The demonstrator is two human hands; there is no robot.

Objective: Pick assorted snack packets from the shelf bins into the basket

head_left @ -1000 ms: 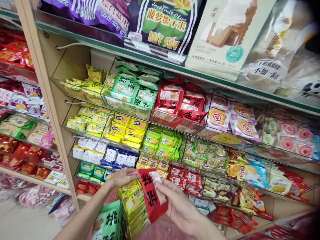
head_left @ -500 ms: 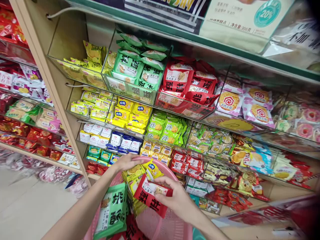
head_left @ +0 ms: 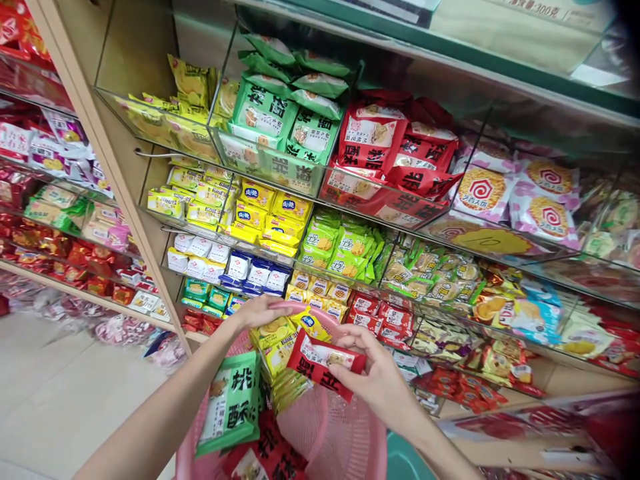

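My left hand (head_left: 257,311) is closed on the far rim of a pink plastic basket (head_left: 350,433). Between the thumb and fingers of my right hand (head_left: 373,367) is a red snack packet (head_left: 320,360), held tilted above the basket. Inside lie a green snack packet (head_left: 231,403) at the left and several yellow packets (head_left: 274,343) against the far side. More red packets (head_left: 270,453) rest lower in the basket, partly cut off by the frame's bottom edge.
Clear-fronted shelf bins hold green packets (head_left: 263,110), red packets (head_left: 373,137) and round biscuits in pink-and-white wrappers (head_left: 480,190). Smaller snacks fill the lower tiers. A wooden upright (head_left: 105,167) stands at the left. A teal container (head_left: 407,460) shows beside the basket.
My right hand and the red packet have moved slightly up and to the right. My left hand keeps its hold on the rim. The view has shifted a little.
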